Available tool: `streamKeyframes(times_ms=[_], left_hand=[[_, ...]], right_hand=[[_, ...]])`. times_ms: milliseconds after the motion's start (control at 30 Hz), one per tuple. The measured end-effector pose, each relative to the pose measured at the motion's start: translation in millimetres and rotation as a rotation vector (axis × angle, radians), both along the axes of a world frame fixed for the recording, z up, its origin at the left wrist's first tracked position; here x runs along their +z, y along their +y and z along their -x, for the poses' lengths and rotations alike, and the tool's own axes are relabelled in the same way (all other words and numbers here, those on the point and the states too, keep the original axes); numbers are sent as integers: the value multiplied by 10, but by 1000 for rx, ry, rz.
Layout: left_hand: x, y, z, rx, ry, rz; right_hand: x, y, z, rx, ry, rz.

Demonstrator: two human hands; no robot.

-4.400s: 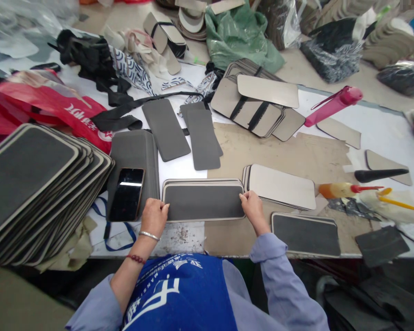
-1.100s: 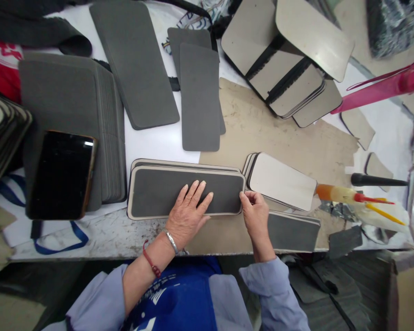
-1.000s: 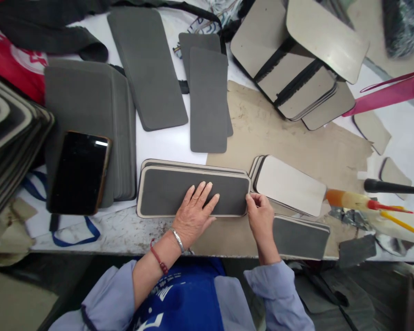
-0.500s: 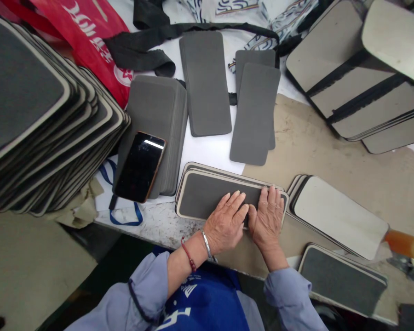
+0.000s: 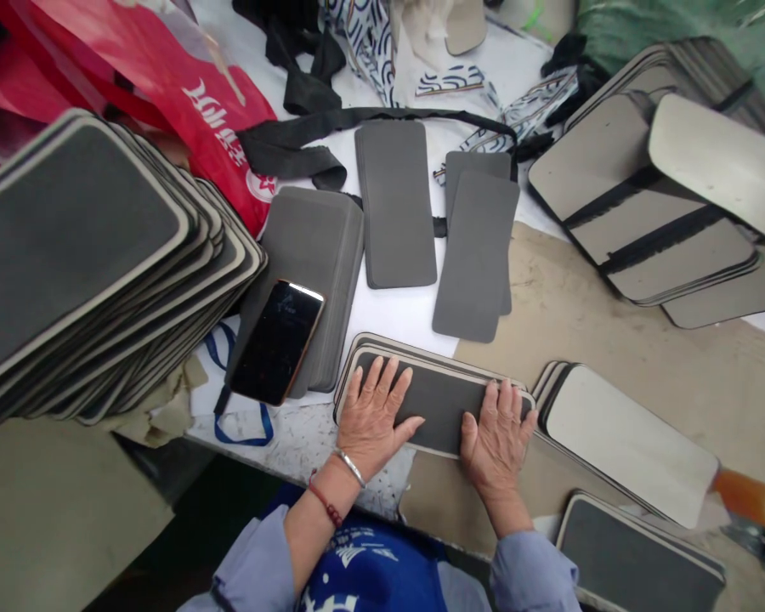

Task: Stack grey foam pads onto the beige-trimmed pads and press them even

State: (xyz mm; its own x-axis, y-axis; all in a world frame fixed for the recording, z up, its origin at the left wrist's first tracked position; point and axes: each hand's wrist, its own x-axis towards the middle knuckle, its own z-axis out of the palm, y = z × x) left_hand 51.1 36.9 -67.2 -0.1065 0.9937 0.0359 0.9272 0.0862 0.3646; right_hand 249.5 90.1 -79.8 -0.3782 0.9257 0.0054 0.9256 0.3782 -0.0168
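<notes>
In front of me lies a small stack of rounded panels, the top one a dark grey panel [image 5: 443, 409] with a beige border. My left hand [image 5: 374, 416] rests flat on its left part, fingers spread. On its right end lies my right hand [image 5: 498, 435], palm down, with the thumb apart from the fingers. Neither hand grips anything. Just to the right is a stack of beige panels [image 5: 625, 438], and behind the hands are loose grey panels [image 5: 475, 255] and another grey pile [image 5: 399, 204].
A phone [image 5: 279, 342] sits on a thick grey stack [image 5: 306, 229]. At the left rises a tall pile of bordered panels [image 5: 70, 246] beside a red bag [image 5: 197, 110]. Strapped beige panels [image 5: 663, 229] stand at the back right. Another bordered panel [image 5: 637, 552] lies at the front right.
My left hand has moved left along the top panel, away from my right hand. My right hand stays at the right end. The camera view has shifted, showing more of the back.
</notes>
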Motion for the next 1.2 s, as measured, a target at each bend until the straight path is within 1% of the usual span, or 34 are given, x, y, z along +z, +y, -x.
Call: streamKeyframes(times_ms=[133,200,533,667,767,833,900,967,1067,1133,1200], left_hand=[[12,-9,36,50,-10,11],[12,-5,30,55,-8,17],[1,-11,23,13,62,59],[2,-8,16,-12,107,48],[42,-26,36,-46,120,14],[75,-54,55,-103,110,1],[92,-81,69,-181,93,-4],[81,-94,74,-242,90,-11],[46,-81,69,-270,115,-24],[50,-71,63,-266,114,-44],[79,-60,58,-256,86,-79]], right_hand=[[9,-1,6,4,-5,4],[14,4,10,5,1,8],[23,1,18,-11,57,55],[59,15,13,-34,170,15],[151,2,-94,-108,306,-78],[202,-42,-232,-195,348,-141],[201,-101,-380,-287,345,-147],[146,-149,-478,-347,339,-107],[71,-188,-454,-387,364,-54],[100,-209,-364,-416,380,-48],[182,-231,-302,-432,392,-46]])
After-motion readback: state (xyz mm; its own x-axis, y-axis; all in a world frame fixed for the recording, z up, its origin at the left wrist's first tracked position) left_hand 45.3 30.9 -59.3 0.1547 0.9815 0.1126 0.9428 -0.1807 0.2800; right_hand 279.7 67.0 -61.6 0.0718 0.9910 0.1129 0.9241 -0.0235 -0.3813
